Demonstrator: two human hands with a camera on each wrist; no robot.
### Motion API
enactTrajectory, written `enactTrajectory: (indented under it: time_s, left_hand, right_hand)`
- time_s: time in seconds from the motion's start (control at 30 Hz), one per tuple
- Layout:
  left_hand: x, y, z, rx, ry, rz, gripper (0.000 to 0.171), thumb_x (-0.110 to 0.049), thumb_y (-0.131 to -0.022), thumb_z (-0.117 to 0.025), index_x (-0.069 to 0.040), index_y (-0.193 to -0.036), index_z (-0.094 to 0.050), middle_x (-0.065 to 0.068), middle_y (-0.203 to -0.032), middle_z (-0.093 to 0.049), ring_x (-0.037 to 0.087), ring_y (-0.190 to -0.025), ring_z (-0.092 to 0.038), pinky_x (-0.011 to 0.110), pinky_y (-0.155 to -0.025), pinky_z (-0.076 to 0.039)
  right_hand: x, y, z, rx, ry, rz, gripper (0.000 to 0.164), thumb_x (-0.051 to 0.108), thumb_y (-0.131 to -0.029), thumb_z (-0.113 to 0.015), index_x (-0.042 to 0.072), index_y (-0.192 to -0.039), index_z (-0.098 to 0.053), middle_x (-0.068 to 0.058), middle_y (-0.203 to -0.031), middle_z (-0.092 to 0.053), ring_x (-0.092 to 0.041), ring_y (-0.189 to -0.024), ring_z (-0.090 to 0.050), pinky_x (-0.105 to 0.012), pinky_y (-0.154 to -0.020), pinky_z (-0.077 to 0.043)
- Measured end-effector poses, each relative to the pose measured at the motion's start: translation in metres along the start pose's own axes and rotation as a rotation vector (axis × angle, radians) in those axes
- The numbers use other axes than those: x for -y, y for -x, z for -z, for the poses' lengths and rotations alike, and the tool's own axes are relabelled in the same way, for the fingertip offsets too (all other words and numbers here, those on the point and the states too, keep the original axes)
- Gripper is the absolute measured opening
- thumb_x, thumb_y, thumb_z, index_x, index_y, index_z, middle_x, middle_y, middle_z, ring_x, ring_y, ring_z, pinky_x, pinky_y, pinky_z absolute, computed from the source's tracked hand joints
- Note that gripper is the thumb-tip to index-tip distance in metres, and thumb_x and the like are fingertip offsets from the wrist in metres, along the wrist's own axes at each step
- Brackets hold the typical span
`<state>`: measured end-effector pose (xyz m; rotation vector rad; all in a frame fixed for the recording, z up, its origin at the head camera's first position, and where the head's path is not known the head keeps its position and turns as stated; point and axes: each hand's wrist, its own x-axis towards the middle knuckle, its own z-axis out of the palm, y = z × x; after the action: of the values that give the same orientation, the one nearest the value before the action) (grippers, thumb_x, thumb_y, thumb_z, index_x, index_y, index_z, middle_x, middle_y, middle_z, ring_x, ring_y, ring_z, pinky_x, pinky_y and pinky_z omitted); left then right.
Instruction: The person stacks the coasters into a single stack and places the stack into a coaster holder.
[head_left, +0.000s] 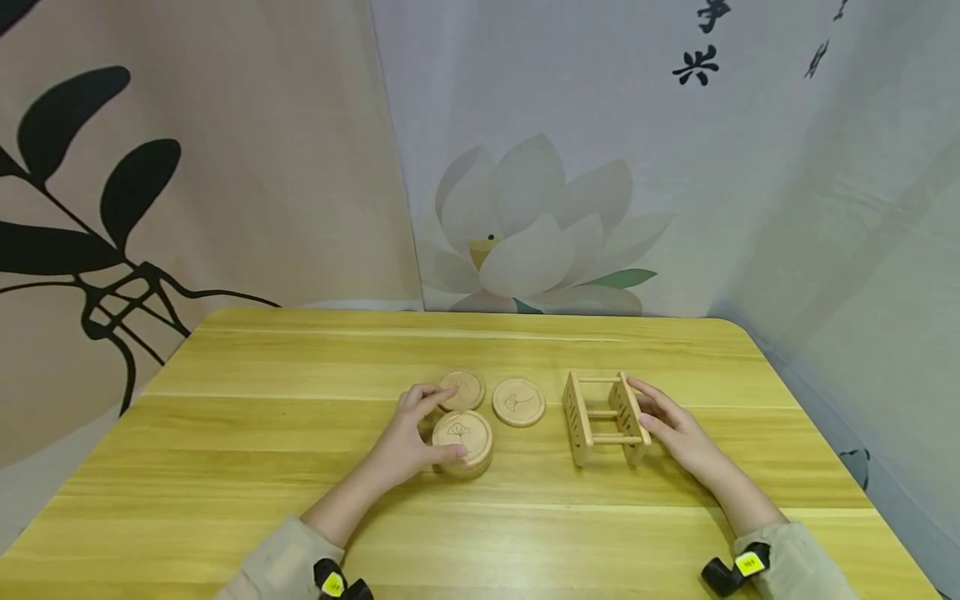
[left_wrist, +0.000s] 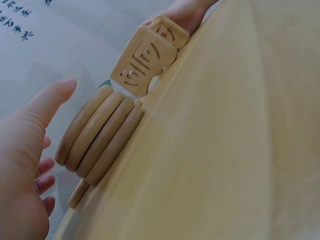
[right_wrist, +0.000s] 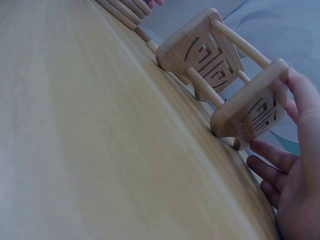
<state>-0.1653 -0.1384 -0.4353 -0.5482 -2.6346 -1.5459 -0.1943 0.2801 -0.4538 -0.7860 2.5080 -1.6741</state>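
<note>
A stack of several round wooden coasters (head_left: 461, 433), the top one engraved with a leaf, sits mid-table. My left hand (head_left: 408, 437) is spread beside it, thumb toward its near side and fingertips toward the far side. In the left wrist view, a gap shows between the thumb (left_wrist: 52, 102) and the stack (left_wrist: 100, 132). To the right stands a wooden coaster holder (head_left: 576, 417), two slotted side panels joined by rods, with nothing in it. My right hand (head_left: 678, 433) touches its right panel from outside with fairly straight fingers (right_wrist: 275, 155).
Two single coasters lie flat behind the stack: one directly behind it (head_left: 465, 387) and one to its right (head_left: 519, 402), between stack and holder. Hanging printed cloth (head_left: 555, 92) borders the wooden table (head_left: 525, 550) at the back and right.
</note>
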Motion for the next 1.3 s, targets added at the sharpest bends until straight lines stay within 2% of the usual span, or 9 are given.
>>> enactTrajectory:
  time_s: [0.3,0.57,0.77,1.1,1.3]
  left_hand:
    - [0.007,-0.009,0.009,-0.046,0.02,0.03,0.079,-0.027,-0.073,-0.084,-0.008,-0.14,-0.048,0.012,-0.137,-0.037,0.036,-0.127,-0.034,0.06,-0.101,-0.031]
    - [0.024,-0.022,0.019,-0.117,0.055,0.092,0.073,-0.021,-0.077,-0.082,-0.007,-0.14,-0.047,0.014,-0.136,-0.04,0.037,-0.119,-0.041,0.056,-0.096,-0.037]
    - [0.036,-0.031,0.026,-0.136,0.072,0.127,0.07,-0.021,-0.081,-0.078,-0.006,-0.141,-0.046,0.013,-0.137,-0.041,0.032,-0.118,-0.041,0.053,-0.096,-0.036]
    - [0.047,-0.042,0.03,-0.098,0.075,0.107,0.073,-0.021,-0.081,-0.078,-0.004,-0.143,-0.043,0.014,-0.14,-0.038,0.033,-0.123,-0.042,0.052,-0.1,-0.034]
    - [0.052,-0.048,0.031,-0.028,0.047,0.062,0.075,-0.019,-0.078,-0.08,-0.004,-0.142,-0.043,0.015,-0.145,-0.036,0.036,-0.126,-0.04,0.054,-0.105,-0.029]
  right_hand:
    - [0.004,0.0,0.001,-0.001,0.011,0.01,0.051,0.002,-0.101,-0.042,0.005,-0.15,-0.028,-0.032,-0.129,-0.048,-0.003,-0.109,-0.053,-0.02,-0.087,-0.044]
    - [0.004,0.0,0.001,0.006,0.004,0.004,0.051,0.002,-0.102,-0.042,0.005,-0.15,-0.028,-0.032,-0.128,-0.048,-0.004,-0.109,-0.053,-0.019,-0.087,-0.043]
    - [0.004,0.001,0.0,0.003,0.004,-0.001,0.05,0.003,-0.102,-0.042,0.005,-0.15,-0.028,-0.032,-0.128,-0.048,-0.004,-0.109,-0.053,-0.019,-0.088,-0.043]
    - [0.002,0.002,0.001,-0.006,0.014,-0.031,0.05,0.005,-0.102,-0.042,0.007,-0.15,-0.029,-0.031,-0.13,-0.047,-0.004,-0.11,-0.053,-0.02,-0.089,-0.042]
    - [0.001,0.001,0.0,-0.005,0.017,-0.035,0.05,0.006,-0.102,-0.043,0.008,-0.151,-0.029,-0.031,-0.13,-0.047,-0.004,-0.11,-0.053,-0.02,-0.088,-0.042]
